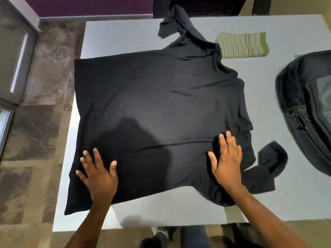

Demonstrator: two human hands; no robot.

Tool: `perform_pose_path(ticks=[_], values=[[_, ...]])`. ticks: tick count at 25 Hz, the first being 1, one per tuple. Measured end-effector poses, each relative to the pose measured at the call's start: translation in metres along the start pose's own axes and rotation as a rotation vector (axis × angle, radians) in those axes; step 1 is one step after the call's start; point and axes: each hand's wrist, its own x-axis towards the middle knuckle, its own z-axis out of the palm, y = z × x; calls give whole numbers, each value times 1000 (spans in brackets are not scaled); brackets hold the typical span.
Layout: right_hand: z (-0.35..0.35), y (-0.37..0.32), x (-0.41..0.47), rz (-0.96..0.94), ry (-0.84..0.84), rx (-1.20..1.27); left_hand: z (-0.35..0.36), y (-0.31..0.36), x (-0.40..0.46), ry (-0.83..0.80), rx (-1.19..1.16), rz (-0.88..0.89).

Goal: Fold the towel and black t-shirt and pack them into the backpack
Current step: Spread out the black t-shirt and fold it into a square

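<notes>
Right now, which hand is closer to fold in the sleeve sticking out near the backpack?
The right hand, probably. It lies flat on the black t-shirt right beside that sleeve, on the backpack side. The left hand presses the opposite end, far from it.

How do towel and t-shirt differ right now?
The towel is folded small; the t-shirt lies spread wide. The towel is green-striped, the t-shirt plain black. Nothing touches the towel; the left hand and right hand press flat on the t-shirt. Both lie on the table, outside the backpack.
</notes>
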Motion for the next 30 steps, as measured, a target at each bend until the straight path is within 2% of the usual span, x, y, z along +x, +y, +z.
perform_pose_path(ticks=[4,15,21,25,30], values=[[9,15,-40,120,-63,-42,-2,-26,-28,-70,17,44],[-2,28,-126,362,-254,-191,0,-53,-52,-41,33,140],[-24,46,-152,295,-75,-192,-5,-62,-63,-45,0,207],[-33,56,-180,251,-73,-252,-7,-61,-76,-86,1,235],[-46,46,-196,334,-112,-185,-11,-57,-76,-157,-1,225]])
